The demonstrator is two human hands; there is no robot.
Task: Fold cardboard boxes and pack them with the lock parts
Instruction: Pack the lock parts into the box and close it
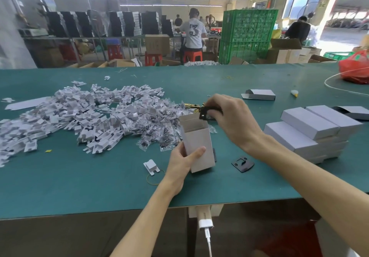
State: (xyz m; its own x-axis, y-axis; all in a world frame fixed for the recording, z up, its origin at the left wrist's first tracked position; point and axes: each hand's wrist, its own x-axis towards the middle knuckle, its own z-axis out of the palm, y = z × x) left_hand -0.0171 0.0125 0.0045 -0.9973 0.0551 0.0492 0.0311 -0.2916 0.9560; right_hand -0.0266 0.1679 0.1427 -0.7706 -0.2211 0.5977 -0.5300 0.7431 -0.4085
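I see left grip [184, 158] curled round box [199, 147], standing upright on desk [99, 176], mouth open up top. Right grip [229, 117] pinches black lock part [203, 115] just above mouth's far-right corner. Box long axis vert, so insert = straight down imo.

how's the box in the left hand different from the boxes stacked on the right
The held box stands upright with its top flaps open; the stacked boxes lie flat and closed. The left hand grips the held box; the stacked boxes rest untouched on the table. Both are pale cardboard.
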